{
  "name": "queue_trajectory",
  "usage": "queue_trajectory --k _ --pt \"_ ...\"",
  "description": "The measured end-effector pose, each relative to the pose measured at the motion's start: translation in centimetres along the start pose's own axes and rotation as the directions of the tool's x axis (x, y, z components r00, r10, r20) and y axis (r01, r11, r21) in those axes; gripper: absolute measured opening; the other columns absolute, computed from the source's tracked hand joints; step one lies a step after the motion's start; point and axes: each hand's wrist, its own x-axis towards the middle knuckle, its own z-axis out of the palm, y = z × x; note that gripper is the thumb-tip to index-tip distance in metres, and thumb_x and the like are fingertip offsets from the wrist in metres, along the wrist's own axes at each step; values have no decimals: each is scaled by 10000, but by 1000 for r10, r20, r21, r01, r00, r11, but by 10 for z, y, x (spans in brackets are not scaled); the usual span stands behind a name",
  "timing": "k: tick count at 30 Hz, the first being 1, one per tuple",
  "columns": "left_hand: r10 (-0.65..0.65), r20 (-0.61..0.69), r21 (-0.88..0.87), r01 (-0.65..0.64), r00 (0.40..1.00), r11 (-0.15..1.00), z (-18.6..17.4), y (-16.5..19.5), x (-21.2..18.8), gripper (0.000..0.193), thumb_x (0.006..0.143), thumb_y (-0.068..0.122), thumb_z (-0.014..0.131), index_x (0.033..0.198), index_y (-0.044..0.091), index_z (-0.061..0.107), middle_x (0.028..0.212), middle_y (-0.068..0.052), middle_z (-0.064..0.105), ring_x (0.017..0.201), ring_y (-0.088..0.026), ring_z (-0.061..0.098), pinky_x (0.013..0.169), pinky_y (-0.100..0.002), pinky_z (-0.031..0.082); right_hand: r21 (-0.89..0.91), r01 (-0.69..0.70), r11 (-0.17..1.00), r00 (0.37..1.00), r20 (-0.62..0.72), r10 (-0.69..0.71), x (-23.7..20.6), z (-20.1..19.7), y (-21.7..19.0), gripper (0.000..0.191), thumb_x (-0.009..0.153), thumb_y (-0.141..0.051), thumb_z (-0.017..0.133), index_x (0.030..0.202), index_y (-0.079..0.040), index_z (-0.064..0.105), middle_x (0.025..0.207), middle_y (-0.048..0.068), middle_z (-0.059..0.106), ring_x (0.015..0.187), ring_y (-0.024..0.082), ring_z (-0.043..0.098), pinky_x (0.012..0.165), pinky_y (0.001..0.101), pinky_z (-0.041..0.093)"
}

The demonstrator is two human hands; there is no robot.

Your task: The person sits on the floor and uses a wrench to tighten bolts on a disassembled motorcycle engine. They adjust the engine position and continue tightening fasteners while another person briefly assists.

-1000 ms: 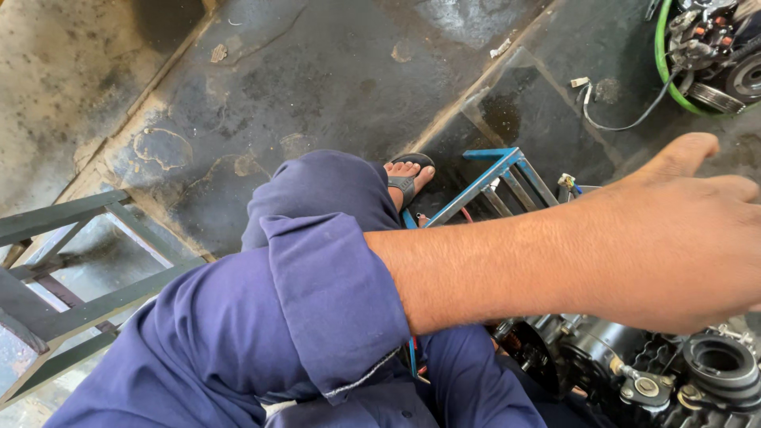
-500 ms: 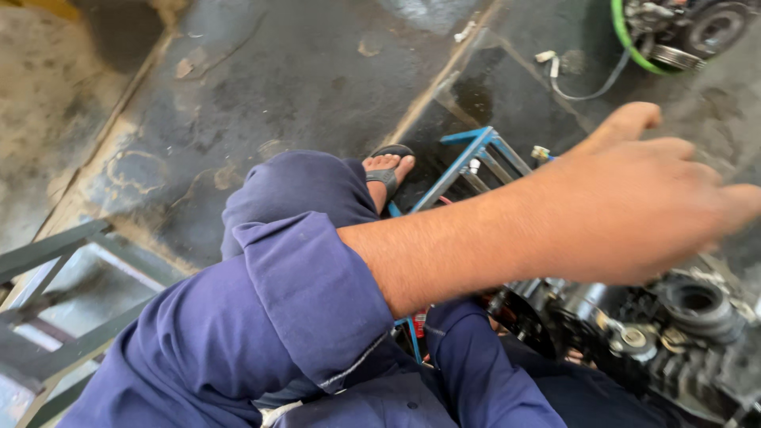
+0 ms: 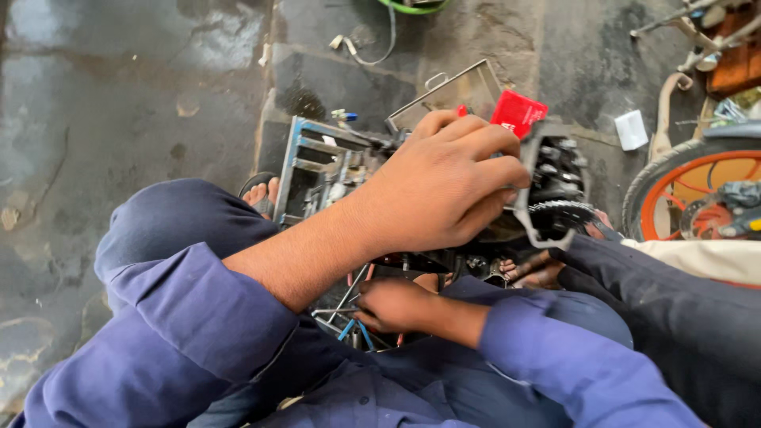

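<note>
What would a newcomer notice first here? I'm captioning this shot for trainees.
The left hand fills the middle, gripping a grey metal engine casing with a toothed gear. Below it, the right hand reaches under the engine. At the right edge stands an orange-rimmed wheel, and a red card lies behind.

sleeve (image 3: 182,333) blue | card (image 3: 518,112) red | wheel rim (image 3: 674,178) orange
</note>
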Motion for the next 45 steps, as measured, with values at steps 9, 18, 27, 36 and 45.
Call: queue_trajectory --k 9,18,27,36,45 --pt "172 311 -36 -170 935 985 61 -4 94 186 842 194 798 994 90 766 1226 -114 634 1137 -342 624 952 -430 523 190 610 769 546 -804 -235 -178 -46 2 302 908 -56 690 704 -66 468 922 96 685 870 278 720 743 373 555" --pt "82 421 -45 -70 903 997 63 -16 114 171 803 273 813 807 102 800 1251 -123 665 1110 -325 644 923 -422 518 704 454 545 606 -693 390 -199 -27 75 291 906 -98 688 636 -22 608 588 10 602 549 72 513 514 272 397" --pt "1 379 89 -38 925 995 72 2 118 203 820 253 758 846 55 794 1257 -113 671 1045 -309 672 887 -423 525 596 427 680 661 -719 215 -189 -29 81 345 912 -166 745 640 -36 577 544 2 512 514 79 474 505 278 381" --pt "-18 407 81 -16 913 997 72 7 112 164 825 224 751 784 69 786 1151 -69 671 1005 -278 660 845 -409 533 615 436 657 678 -704 209 -189 -27 68 324 901 -155 741 644 -38 583 558 20 545 521 98 477 524 292 393" --pt "61 373 45 -83 926 996 70 5 113 148 817 209 760 786 67 790 1095 -38 671 1000 -270 619 879 -396 509 662 427 615 683 -682 260 -185 -20 63 339 909 -138 740 636 -49 558 561 -19 483 537 69 417 516 277 353"
